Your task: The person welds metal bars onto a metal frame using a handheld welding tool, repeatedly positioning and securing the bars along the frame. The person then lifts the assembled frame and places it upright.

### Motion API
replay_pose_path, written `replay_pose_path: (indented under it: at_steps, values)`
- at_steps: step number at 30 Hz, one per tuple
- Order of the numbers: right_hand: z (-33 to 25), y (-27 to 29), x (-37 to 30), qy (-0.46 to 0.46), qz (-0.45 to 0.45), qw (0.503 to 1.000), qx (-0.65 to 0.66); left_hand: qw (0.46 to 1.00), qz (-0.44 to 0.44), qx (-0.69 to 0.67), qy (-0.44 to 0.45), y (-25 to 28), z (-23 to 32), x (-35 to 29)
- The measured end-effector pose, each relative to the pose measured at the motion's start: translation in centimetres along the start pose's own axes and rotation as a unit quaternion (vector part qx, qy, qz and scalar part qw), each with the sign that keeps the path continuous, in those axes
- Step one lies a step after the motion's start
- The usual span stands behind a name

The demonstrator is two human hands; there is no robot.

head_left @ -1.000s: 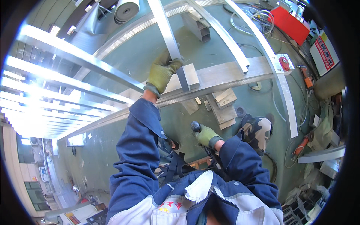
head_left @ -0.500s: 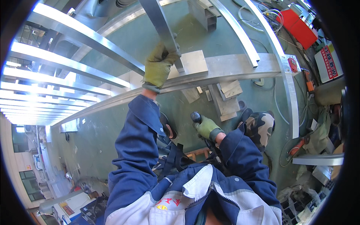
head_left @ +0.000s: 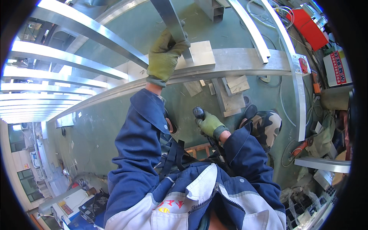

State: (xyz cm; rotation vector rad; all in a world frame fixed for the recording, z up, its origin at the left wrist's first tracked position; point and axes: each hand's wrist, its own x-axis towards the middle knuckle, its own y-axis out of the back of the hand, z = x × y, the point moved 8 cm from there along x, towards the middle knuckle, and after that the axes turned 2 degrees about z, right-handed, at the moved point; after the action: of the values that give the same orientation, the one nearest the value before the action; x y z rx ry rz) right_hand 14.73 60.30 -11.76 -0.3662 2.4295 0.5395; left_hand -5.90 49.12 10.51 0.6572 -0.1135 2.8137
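My left hand (head_left: pixel 163 57), in a yellow-green work glove, is closed around a square metal tube (head_left: pixel 168 17) near its lower end. That end meets the long metal rail (head_left: pixel 234 63), beside a flat metal block (head_left: pixel 203 54) lying on the rail. Lower and to the right, my right hand (head_left: pixel 211 124), gloved alike, is wrapped round a black tool (head_left: pixel 198 112) with a rounded end. A dark shaft or cable runs from it toward my body; its exact kind cannot be made out.
Parallel metal bars (head_left: pixel 73 59) stand along the rail at left. Metal offcuts (head_left: pixel 232 96) lie on the green floor below the rail. Two more bars reach in at right, one (head_left: pixel 299 96) crossing the rail's end. Cables, a red box (head_left: pixel 306 28) and an orange-handled tool (head_left: pixel 301 148) lie at right.
The view has shifted slightly, moving the rail and bars a little in the picture. Both hands keep their grips, the left still around the square tube and the right around the black tool.
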Motion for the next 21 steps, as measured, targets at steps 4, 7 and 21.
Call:
replay_pose_path:
  at_steps: [4,7,21]
  values:
    - [0.22,0.04,0.11,-0.001,0.001,1.0,0.0,1.0,-0.006,0.002,0.022,-0.27,-0.05,0.08]
    - [0.26,-0.02,0.11,0.006,0.002,1.0,-0.01,1.0,-0.012,0.015,0.02,-0.29,-0.13,0.09]
    - [0.87,-0.23,0.88,0.023,0.017,0.999,-0.034,0.999,0.023,0.037,-0.003,0.41,0.51,-0.53]
